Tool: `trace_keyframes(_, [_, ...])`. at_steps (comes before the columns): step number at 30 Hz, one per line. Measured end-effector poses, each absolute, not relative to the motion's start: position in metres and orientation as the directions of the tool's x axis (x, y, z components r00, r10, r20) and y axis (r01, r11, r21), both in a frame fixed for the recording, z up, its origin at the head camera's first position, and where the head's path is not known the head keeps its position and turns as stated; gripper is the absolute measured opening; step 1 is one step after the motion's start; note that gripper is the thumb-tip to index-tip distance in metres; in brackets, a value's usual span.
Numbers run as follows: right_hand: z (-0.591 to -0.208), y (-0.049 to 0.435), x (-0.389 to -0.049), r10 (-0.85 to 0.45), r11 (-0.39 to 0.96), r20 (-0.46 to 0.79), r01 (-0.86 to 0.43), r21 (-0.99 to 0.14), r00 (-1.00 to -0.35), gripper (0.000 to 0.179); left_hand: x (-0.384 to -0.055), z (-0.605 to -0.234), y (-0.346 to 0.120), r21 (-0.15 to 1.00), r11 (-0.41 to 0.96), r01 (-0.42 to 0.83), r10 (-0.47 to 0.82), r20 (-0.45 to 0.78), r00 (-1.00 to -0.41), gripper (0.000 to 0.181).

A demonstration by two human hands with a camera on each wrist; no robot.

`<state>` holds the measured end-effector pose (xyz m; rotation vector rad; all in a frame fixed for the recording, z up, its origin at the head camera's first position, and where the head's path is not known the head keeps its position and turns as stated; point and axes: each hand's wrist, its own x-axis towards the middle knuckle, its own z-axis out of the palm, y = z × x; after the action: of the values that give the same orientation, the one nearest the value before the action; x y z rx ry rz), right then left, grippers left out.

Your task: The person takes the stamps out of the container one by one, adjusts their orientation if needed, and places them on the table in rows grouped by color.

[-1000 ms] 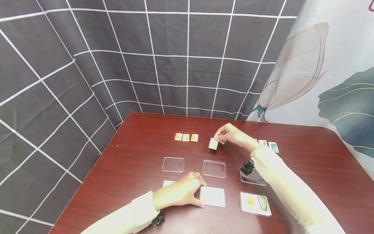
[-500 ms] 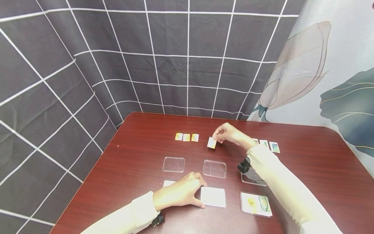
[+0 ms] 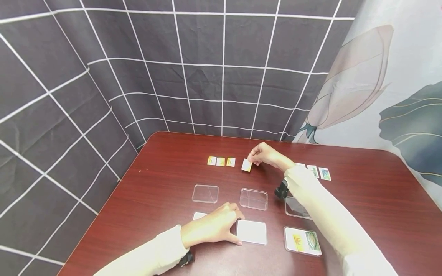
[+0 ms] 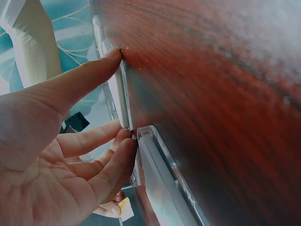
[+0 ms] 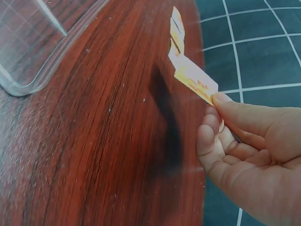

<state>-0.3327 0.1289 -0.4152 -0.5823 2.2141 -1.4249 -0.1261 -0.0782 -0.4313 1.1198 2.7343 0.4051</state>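
In the head view my right hand (image 3: 266, 154) pinches a small yellow-and-white stamp (image 3: 246, 165) by its edge, above the far part of the table. Its toothed edge shows on the stamp (image 5: 200, 82) in the right wrist view. Three similar yellow stamps (image 3: 221, 161) lie in a row just left of it. Nearer, my left hand (image 3: 212, 226) holds the left end of a flat clear plastic case (image 3: 251, 232) with a white insert. Thumb and fingers lie on opposite edges of that case (image 4: 117, 96) in the left wrist view.
Clear lids lie on the red-brown table (image 3: 165, 168): a left lid (image 3: 205, 186), a middle lid (image 3: 253, 189) and a right one partly under my right arm. A case (image 3: 302, 241) with two stamps sits front right. Greenish stamps (image 3: 324, 173) lie far right. Another white-filled case (image 3: 198, 216) is mostly hidden.
My right hand has moved left and slightly away with the stamp, toward the row of three yellow stamps. My left hand stays on the case.
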Motion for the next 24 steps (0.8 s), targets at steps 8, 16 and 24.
trace_keyframes(8, [-0.419,0.124,-0.336,-0.561,0.397,-0.149,-0.107,-0.912,-0.814,0.014,-0.126,-0.430,-0.077,0.303,0.685,0.662,0.705,-0.047,-0.708,0.054])
trace_keyframes(16, [-0.425,0.117,-0.342,-0.553,0.430,-0.145,-0.132,-0.893,-0.821,0.012,-0.125,-0.429,-0.078,0.308,0.685,0.660,0.704,-0.046,-0.709,0.053])
trace_keyframes(24, [-0.427,0.107,-0.343,-0.530,0.500,-0.110,-0.205,-0.841,-0.841,0.009,-0.126,-0.429,-0.078,0.315,0.687,0.655,0.703,-0.058,-0.709,0.054])
